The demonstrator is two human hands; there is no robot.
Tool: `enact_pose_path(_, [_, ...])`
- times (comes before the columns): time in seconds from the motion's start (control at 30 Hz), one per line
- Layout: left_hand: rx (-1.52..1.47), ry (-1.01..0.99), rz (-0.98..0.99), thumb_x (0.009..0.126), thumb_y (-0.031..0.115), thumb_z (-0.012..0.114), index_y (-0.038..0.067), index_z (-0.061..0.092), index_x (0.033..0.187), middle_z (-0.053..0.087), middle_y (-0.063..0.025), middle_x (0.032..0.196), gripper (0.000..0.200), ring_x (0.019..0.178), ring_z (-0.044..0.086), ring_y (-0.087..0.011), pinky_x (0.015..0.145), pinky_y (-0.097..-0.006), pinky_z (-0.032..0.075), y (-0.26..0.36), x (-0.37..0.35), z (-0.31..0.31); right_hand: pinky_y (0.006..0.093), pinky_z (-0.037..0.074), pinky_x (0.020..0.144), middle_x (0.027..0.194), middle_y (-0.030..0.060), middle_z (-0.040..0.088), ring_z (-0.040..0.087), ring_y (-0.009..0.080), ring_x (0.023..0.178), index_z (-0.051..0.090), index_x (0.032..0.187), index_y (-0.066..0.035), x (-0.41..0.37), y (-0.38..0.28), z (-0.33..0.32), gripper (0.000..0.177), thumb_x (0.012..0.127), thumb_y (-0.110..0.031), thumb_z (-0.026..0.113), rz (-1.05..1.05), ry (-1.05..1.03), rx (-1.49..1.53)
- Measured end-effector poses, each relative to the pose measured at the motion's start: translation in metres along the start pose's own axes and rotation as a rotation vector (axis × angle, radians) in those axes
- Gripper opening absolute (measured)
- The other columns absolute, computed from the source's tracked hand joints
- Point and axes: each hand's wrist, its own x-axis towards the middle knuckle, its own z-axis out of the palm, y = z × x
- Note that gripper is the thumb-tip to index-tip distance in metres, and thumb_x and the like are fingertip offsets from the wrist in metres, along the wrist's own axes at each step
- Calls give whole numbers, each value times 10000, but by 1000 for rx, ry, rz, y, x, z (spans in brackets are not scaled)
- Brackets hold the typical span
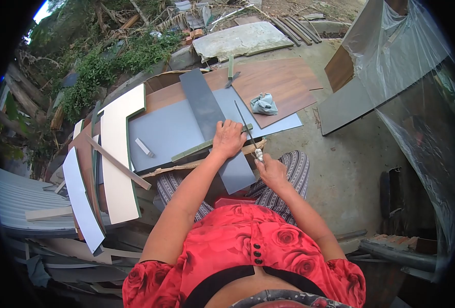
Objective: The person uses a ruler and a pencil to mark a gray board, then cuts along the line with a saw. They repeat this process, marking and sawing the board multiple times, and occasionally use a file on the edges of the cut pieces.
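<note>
My left hand (229, 138) is curled over a narrow green strip (191, 151), pressing it down across a long dark grey board (203, 97). The strip's short end pokes out just past my fingers. My right hand (272, 172) is closed round the white-wrapped handle of a long, thin-bladed saw (247, 126). Its blade points away from me and crosses the strip close beside my left fingertips. The near end of the grey board slopes down between my knees. Under it lies a wide blue-grey panel (161, 128).
A crumpled pale cloth (264, 104) rests on a brown wood-grain panel (284, 84). A small white block (144, 148) lies on the blue-grey panel. Cream boards (115, 159) and curved offcuts stand at left. Clear plastic sheeting (417, 113) drapes over panels at right.
</note>
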Motion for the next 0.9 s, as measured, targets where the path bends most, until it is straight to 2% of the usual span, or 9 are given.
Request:
enact_pose_path(0.23, [-67,54,9,766,197,620,78,567,871,601,-81,851,167,897,528,-232,825,-369,358,-3,-2,0,533,444,628,657,244,589,594,442,679,487,855,-17,-2,-3,1,301,898,-315,488,-5,6,-23])
enact_pose_path(0.5, [-62,46,-6,783,193,611,68,572,875,605,-89,832,160,883,540,-230,826,-371,357,-5,-3,3,545,433,623,646,238,584,592,440,670,477,861,-33,-63,14,-13,286,890,-318,493,78,-94,-54])
enact_pose_path(0.77, [-44,60,10,791,200,601,72,567,861,586,-89,804,150,867,538,-234,813,-371,356,-5,-3,5,542,438,662,716,262,607,590,458,718,524,903,-25,34,-3,3,310,885,-332,483,0,-34,-62])
enact_pose_path(0.9, [-43,52,10,792,209,604,73,564,856,584,-91,809,156,864,539,-235,809,-370,358,-6,-4,6,546,435,667,727,267,606,589,460,722,529,914,-27,42,-7,7,309,886,-330,478,-18,-5,-76])
